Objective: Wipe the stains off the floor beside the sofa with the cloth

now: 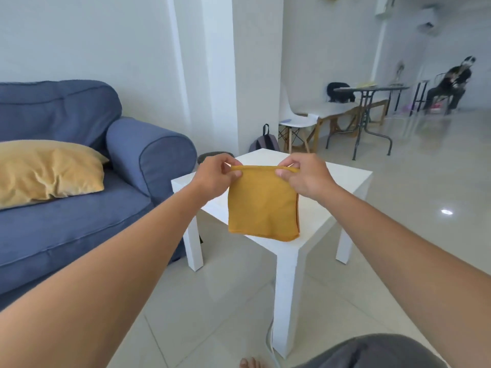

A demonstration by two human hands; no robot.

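A folded mustard-yellow cloth [261, 205] hangs in the air over the small white side table [342, 187]. My left hand [216, 175] pinches its top left corner and my right hand [305, 176] pinches its top right corner, so the top edge is stretched straight between them. The blue sofa [74, 197] stands to the left, its armrest next to the table. Pale glossy floor tiles [212, 301] lie between the sofa and me; I can make out no stains on them.
A yellow cushion [47, 171] lies on the sofa seat. A white cable [269, 338] runs along the floor by the table's near leg, close to my bare foot [251, 362]. A backpack [264, 142], chairs, tables and a seated person stand at the far right.
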